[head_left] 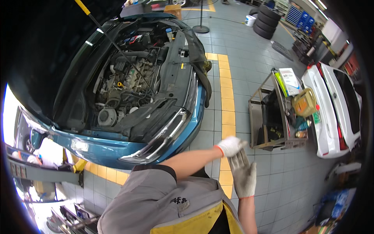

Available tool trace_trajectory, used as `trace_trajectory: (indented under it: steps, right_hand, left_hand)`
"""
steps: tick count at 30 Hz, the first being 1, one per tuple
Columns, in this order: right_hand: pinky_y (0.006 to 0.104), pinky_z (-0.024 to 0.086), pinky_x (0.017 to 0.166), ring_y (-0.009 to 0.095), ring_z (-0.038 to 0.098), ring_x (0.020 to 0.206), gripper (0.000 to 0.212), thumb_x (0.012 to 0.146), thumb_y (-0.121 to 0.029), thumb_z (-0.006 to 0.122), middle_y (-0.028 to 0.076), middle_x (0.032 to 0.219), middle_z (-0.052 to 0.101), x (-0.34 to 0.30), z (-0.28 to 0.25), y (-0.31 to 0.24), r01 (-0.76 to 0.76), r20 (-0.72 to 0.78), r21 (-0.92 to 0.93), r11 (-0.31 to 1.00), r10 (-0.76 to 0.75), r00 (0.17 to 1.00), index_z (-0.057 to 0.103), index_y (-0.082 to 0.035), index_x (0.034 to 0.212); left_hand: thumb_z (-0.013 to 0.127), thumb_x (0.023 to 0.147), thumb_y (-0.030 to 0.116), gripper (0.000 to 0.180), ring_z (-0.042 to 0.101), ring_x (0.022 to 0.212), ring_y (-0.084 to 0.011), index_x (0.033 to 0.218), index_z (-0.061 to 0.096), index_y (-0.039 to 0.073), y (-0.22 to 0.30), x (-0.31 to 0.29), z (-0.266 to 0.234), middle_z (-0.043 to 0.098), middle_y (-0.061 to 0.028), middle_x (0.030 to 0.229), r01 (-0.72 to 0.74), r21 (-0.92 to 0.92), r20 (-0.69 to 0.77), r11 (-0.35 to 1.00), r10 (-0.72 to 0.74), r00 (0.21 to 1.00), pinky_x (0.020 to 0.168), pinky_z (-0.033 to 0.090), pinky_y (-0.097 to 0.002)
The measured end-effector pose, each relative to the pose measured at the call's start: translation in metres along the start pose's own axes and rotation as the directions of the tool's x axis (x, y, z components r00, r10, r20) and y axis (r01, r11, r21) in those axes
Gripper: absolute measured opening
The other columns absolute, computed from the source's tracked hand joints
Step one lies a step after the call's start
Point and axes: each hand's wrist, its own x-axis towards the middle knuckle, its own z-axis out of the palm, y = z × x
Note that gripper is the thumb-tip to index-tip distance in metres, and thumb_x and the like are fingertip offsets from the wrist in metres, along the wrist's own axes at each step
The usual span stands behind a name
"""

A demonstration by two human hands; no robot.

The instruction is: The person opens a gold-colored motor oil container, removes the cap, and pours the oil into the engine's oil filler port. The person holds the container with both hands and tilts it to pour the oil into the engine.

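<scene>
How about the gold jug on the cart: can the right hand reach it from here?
Probably not without stepping closer: tiled floor separates the right hand from the cart, and the gold jug sits toward its far side. Nothing visible seems to block the approach.

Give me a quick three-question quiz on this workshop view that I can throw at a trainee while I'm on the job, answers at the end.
1. True or false: gloves cover both the left hand and the right hand.
2. Multiple choice: the engine bay of the blue car is
A) covered by a shut hood
B) exposed to view
C) hidden under a sheet
3. Short answer: what colour is the jug on the metal cart?

Key:
1. True
2. B
3. Yellowish gold
</scene>
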Motion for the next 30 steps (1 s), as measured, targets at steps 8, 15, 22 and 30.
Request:
trace_trajectory:
  steps: [8,15,22,30]
  right_hand:
    - [0.0424,0.046,0.11,0.028,0.059,0.128,0.055,0.108,-0.04,0.054,0.014,0.142,0.061,0.069,-0.142,-0.108,-0.229,-0.145,0.075,0.97,0.238,0.96,0.049,-0.004,0.149]
    - [0.0455,0.038,0.118,0.028,0.045,0.144,0.066,0.104,-0.032,0.061,0.012,0.16,0.042,0.184,-0.218,-0.199,-0.273,-0.51,-0.384,0.882,0.044,0.859,0.033,-0.01,0.16]
    - [0.035,0.053,0.1,0.019,0.064,0.12,0.05,0.103,-0.023,0.065,0.011,0.134,0.063,0.282,-0.222,-0.267,0.11,-0.387,-0.006,0.994,-0.104,0.916,0.049,0.001,0.144]
    - [0.0316,0.055,0.074,0.017,0.066,0.083,0.034,0.101,-0.025,0.068,0.008,0.094,0.068,0.35,-0.276,-0.406,-0.006,-0.232,-0.818,0.576,-0.32,0.918,0.059,-0.001,0.124]
  left_hand:
    - [0.057,0.097,0.03,0.032,0.072,0.07,-0.0358,0.091,0.073,0.003,-0.12,0.163,-0.062,0.073,-0.0196,0.079,0.283,0.26,-0.483,0.923,-0.13,0.866,0.062,0.057,-0.0456]
    - [0.053,0.108,0.046,0.046,0.058,0.063,-0.0129,0.095,0.068,0.004,-0.003,0.311,-0.082,0.061,-0.0008,0.074,0.455,-0.813,0.377,0.364,-0.267,0.887,0.061,0.051,-0.0273]
    - [0.057,0.105,0.049,0.045,0.068,0.091,-0.0186,0.114,0.067,0.006,0.053,0.461,-0.073,0.071,-0.0088,0.104,0.63,-0.771,0.623,-0.093,-0.309,0.718,0.082,0.057,-0.0358]
    - [0.056,0.107,0.039,0.052,0.065,0.104,-0.0187,0.141,0.053,0.001,0.082,0.578,-0.027,0.067,-0.0096,0.12,0.614,-0.63,0.631,0.475,-0.148,0.762,0.091,0.052,-0.0327]
